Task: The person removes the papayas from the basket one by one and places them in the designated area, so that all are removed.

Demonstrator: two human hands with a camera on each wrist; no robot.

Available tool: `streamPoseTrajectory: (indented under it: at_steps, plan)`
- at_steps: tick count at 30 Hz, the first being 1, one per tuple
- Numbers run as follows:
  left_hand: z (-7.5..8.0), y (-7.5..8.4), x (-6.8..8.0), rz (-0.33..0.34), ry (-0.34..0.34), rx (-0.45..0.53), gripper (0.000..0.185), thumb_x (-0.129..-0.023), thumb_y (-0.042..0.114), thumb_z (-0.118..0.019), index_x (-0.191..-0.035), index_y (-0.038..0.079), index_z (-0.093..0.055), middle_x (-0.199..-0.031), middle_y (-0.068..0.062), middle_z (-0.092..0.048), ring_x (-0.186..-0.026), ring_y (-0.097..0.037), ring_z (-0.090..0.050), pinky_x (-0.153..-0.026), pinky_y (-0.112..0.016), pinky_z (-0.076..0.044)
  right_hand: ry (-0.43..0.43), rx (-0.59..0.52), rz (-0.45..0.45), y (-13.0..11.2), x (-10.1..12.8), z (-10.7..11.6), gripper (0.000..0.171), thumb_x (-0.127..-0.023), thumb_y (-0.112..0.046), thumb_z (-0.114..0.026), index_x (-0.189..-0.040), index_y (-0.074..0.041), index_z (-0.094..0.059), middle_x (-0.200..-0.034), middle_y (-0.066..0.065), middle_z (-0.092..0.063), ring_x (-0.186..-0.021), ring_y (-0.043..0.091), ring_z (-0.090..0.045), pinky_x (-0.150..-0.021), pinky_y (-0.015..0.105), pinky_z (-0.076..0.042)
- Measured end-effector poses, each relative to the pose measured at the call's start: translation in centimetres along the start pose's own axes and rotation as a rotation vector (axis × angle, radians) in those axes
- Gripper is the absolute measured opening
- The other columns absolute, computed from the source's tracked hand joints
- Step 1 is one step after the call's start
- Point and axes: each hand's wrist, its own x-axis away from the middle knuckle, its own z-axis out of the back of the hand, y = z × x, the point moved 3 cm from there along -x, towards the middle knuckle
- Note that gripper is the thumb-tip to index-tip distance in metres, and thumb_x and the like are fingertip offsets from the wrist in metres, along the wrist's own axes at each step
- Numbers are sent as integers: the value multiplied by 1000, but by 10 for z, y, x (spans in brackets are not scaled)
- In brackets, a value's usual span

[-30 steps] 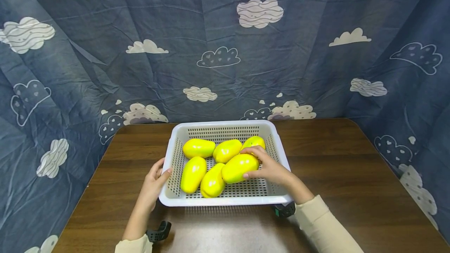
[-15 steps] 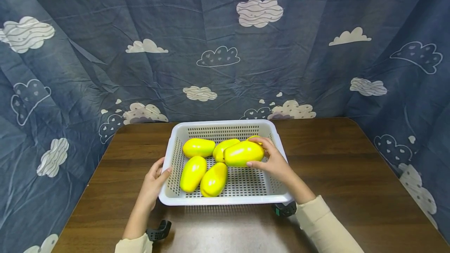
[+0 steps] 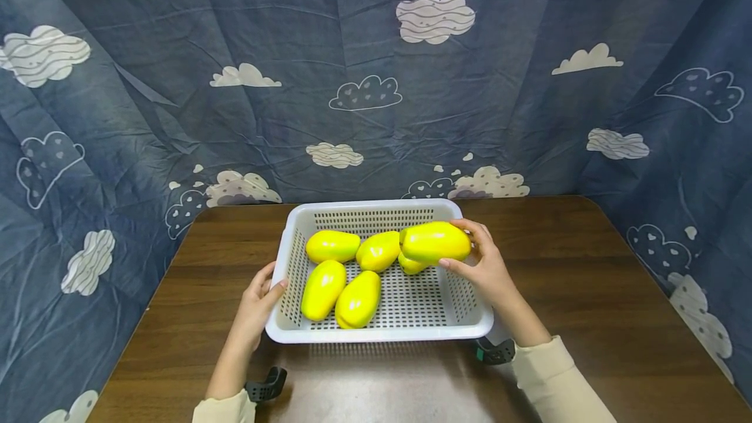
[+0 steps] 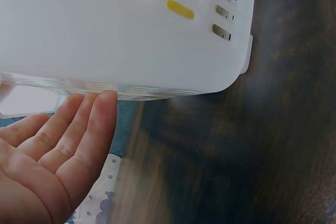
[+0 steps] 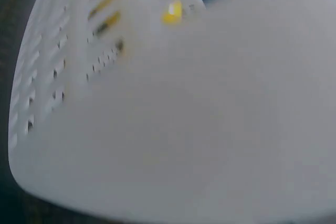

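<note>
A light-grey plastic basket (image 3: pixel 376 335) with slotted walls holds several glossy yellow mangoes (image 3: pixel 358 300). My right hand (image 3: pixel 484 263) grips another mango (image 3: pixel 435 242) from its right end, thumb on the near side and fingers on the far side. This mango is raised over the basket's right part and partly covers a mango (image 3: pixel 412 264) beneath it. At the left wall my left hand (image 3: pixel 261 302) holds the rim, thumb over the top, fingers along the outside. The left wrist view shows those fingers (image 4: pixel 100 121) against the basket wall. In the right wrist view, the basket wall hides the right hand.
The basket stands on a dark brown wooden table (image 3: pixel 564 266). Behind it hangs a blue curtain (image 3: pixel 364 38) with white cloud prints. Each wrist wears a black band, the left band (image 3: pixel 267 385) and the right band (image 3: pixel 495 351) both near the basket's front.
My right hand has lifted its mango from the basket's front middle and carried it back and right, over the right wall. The left hand has stayed at the rim.
</note>
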Motion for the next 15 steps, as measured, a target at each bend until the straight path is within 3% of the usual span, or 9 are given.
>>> streamPoseTrajectory:
  at_steps: [4, 9, 15]
  plan:
    - [1, 0, 0, 0, 1, 2, 51, -91, 21, -54, -136, 12, -32, -114, -26, -53, -89, -34, -61, -65, -40, -53, 63, 25, 36, 11, 1, 11, 62, -74, 0, -70, -128, -2, -39, -121, 10, -39, -100, 17, -43, -90, 16, -35]
    - [0, 1, 1, -1, -2, 7, 52, -91, 20, -54, -136, 11, -31, -115, -26, -52, -90, -35, -61, -65, -39, -53, 137, -18, 115, 34, -1, 26, 65, -74, 4, -70, -130, -3, -37, -123, 5, -39, -99, 15, -44, -86, 13, -40]
    - [0, 1, 1, -13, -3, 9, 52, -91, 20, -54, -136, 10, -31, -117, -26, -51, -92, -36, -60, -66, -39, -53, 246, -49, 101, 29, 2, 39, 62, -74, 12, -65, -127, 4, -36, -119, -1, -40, -94, 16, -44, -80, 12, -43]
